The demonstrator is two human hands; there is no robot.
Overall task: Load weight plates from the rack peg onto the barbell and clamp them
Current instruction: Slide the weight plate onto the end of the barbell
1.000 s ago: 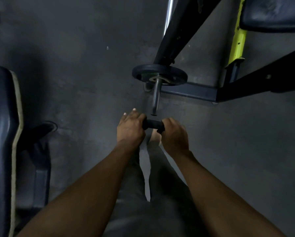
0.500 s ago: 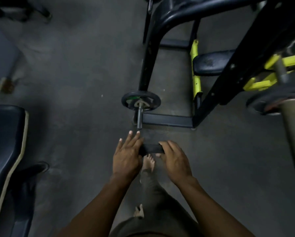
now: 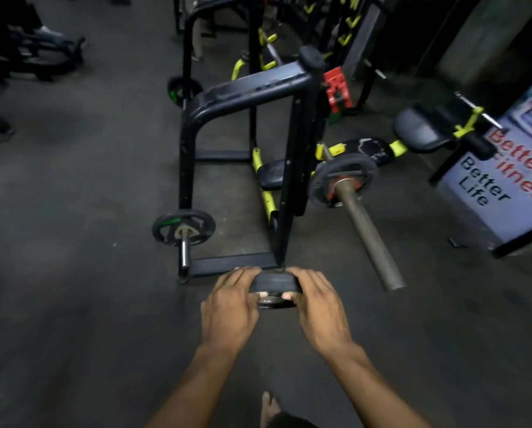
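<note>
Between my left hand (image 3: pixel 229 307) and my right hand (image 3: pixel 318 307) I hold a small black weight plate (image 3: pixel 274 285), edge up, in front of me. Both hands grip its sides. The rack peg (image 3: pixel 184 250) sticks out low on the left with one black plate (image 3: pixel 182 227) still on it. To the right the barbell sleeve (image 3: pixel 368 236) points toward me, its bare end about level with my right hand. One black plate with a red hub (image 3: pixel 343 179) sits far up that sleeve.
The black rack frame (image 3: pixel 243 94) stands straight ahead, with a bench pad and yellow fittings (image 3: pixel 266 196) inside it. A red clamp-like part (image 3: pixel 337 89) hangs on the rack's upper right. A printed sign (image 3: pixel 511 186) stands at right. My bare foot (image 3: pixel 269 407) shows below.
My view has lifted from the floor to the rack and barbell. Both hands carried the small plate up and rightward, away from the peg, toward the barbell sleeve.
</note>
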